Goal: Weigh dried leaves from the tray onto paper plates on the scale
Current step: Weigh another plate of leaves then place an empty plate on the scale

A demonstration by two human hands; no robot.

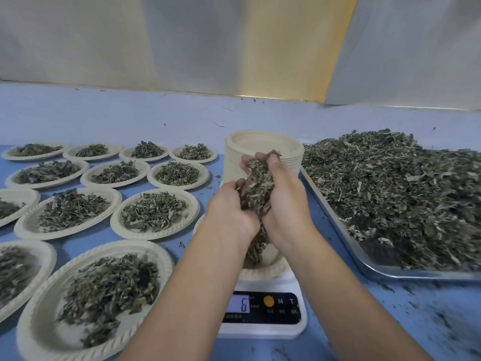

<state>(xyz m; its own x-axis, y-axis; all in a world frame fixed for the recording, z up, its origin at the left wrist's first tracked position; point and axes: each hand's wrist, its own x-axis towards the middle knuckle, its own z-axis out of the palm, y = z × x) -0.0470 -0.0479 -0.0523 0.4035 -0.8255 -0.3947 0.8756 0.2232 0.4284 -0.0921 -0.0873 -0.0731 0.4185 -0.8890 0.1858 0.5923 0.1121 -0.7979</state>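
Head view: on the left, filled plates point(31, 327) lie in rows on the blue surface point(377, 308), each carrying a loose heap of dried leaves. Most sit rim to rim or just apart.

Right of them, near the middle, both bare forearms reach forward from the lower edge. The left hand point(229, 207) is cupped, its fingers curled against one side of a clump point(256, 186) of leaves. The right hand point(283, 201) mirrors it, fingers and thumb curled round the other side, so the clump is pressed between the two palms. The thumb tip shows at the top of the clump. Some leaves hang down below the heels of the hands.

Directly beneath the hands a plate point(270, 272) rests on the white scale point(263, 332). The arms hide most of it, and how much lies in it cannot be seen. The scale's lit display point(240, 304) reads 6, with an orange button and the letters M and T beside it.

Behind the hands stands a stack point(234, 165) of unused plates, just beside the tray's far corner.

On the right, the metal tray point(416, 274) holds a broad, deep pile point(390, 194) of leaves. Crumbs are scattered on the surface in front of it.
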